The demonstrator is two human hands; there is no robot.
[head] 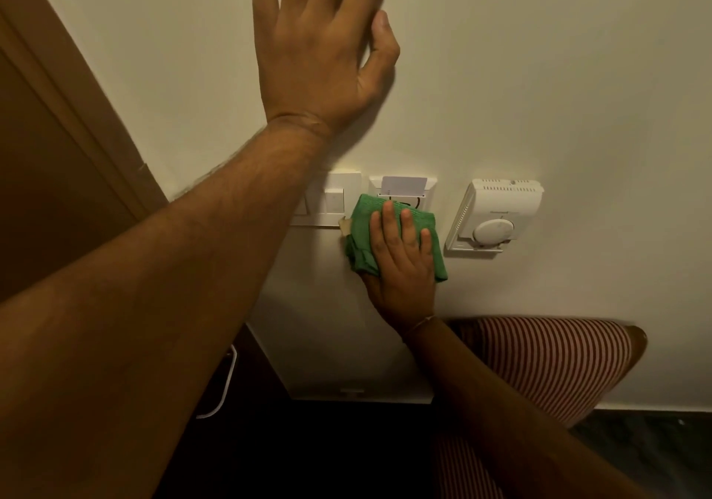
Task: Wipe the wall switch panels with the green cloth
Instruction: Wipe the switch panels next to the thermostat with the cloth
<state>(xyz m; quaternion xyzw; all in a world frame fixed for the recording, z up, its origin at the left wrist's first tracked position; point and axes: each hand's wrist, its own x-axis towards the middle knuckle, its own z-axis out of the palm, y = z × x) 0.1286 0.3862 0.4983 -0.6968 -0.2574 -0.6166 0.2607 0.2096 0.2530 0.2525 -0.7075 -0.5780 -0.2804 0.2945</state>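
Note:
My right hand (pixel 400 263) presses a folded green cloth (pixel 364 236) flat against the wall, covering the lower half of the white key-card panel (pixel 402 186), which has a pale card in its slot. Left of the cloth is the white switch panel (pixel 335 199), partly hidden behind my left forearm. A white thermostat with a round dial (pixel 495 215) hangs to the right, apart from the cloth. My left hand (pixel 319 43) lies flat on the bare wall above the panels, fingers spread, holding nothing.
A brown wooden door frame (pixel 65 132) runs along the left. Below the panels a white ledge (pixel 358 394) juts from the wall. A chair with red-and-white striped fabric (pixel 551 363) stands at the lower right. A white cable (pixel 225 390) hangs near the dark floor.

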